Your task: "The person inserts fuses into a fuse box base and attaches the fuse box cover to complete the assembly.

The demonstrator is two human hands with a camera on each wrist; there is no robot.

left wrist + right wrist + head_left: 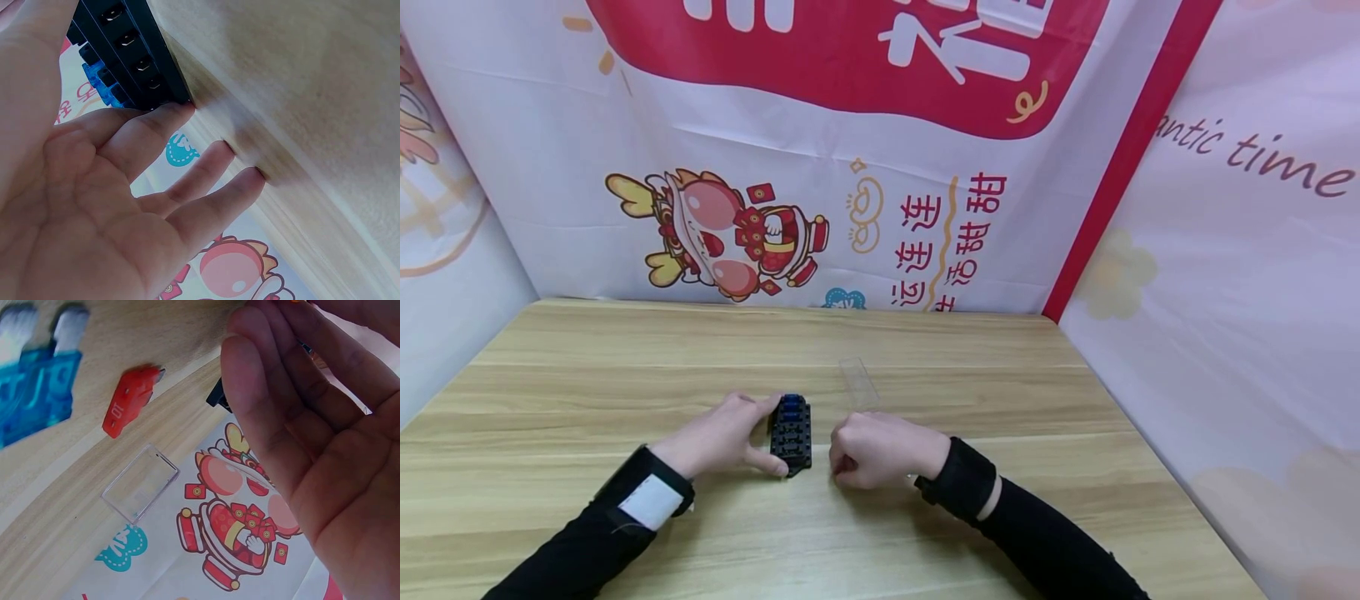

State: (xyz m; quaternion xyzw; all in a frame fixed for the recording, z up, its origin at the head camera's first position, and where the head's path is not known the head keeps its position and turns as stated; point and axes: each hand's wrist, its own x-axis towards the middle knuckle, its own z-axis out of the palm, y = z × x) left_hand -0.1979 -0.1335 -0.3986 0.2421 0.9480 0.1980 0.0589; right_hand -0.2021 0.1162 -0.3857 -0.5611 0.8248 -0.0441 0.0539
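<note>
A black fuse block (792,437) lies on the table with blue blade fuses (792,407) seated in its far end. My left hand (733,437) grips the block by its two ends, thumb at the near end and index fingertip at the far one. The other left fingertips rest on the table. Just right of the block, my right hand (880,450) has its fingers curled and pinches a small orange fuse (295,301); only a sliver shows. Near that hand lie a loose red blade fuse (130,400) and a loose blue blade fuse (37,390).
A clear plastic cover (859,383) lies on the wooden table (625,367) beyond the right hand. Printed cloth (775,125) hangs behind the table's far edge, and another cloth (1240,333) hangs along the right side.
</note>
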